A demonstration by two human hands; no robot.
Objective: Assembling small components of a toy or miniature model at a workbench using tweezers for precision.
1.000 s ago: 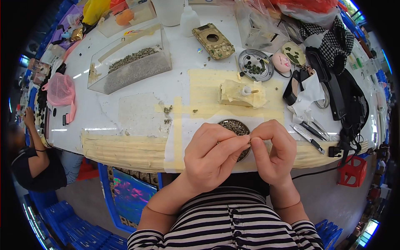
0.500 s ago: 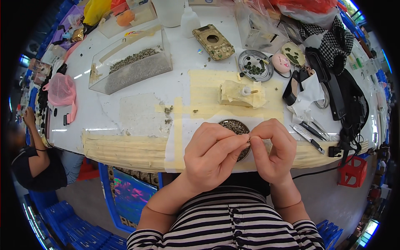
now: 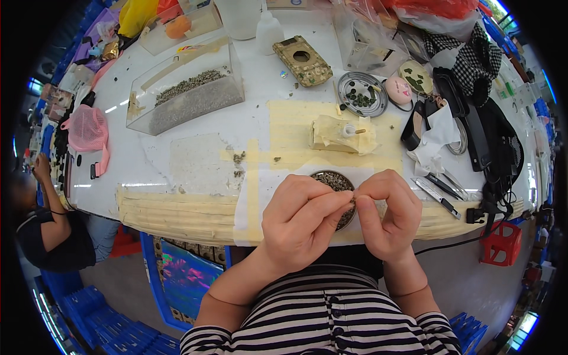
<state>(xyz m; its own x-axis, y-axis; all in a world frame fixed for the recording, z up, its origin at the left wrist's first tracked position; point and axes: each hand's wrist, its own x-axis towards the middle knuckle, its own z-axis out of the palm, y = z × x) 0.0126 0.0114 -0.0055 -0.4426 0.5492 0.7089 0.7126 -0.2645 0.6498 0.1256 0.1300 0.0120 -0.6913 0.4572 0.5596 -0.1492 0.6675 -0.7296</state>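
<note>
My left hand [image 3: 303,222] and my right hand [image 3: 390,216] meet fingertip to fingertip near the front edge of the table. Both are closed in a pinch; whatever they hold is too small and hidden to name. Just beneath them is a round dish [image 3: 332,178] of small grey-brown pieces, partly covered by my fingers. Beyond it stands a block wrapped in yellowish tape [image 3: 327,141], with a small white cup on top. Farther back lies a camouflage-painted toy tank hull [image 3: 303,61] with a round hole in it.
A transparent bin [image 3: 234,89] of small grey pieces stands at the back left. At right are a round dish with dark green pieces [image 3: 362,94], a utility knife [image 3: 439,199], tweezers [image 3: 445,186] and a black bag [image 3: 503,139]. Another person [image 3: 53,231] sits at far left.
My hands stay pinched together in almost the same place, with only a very slight shift of the right fingers.
</note>
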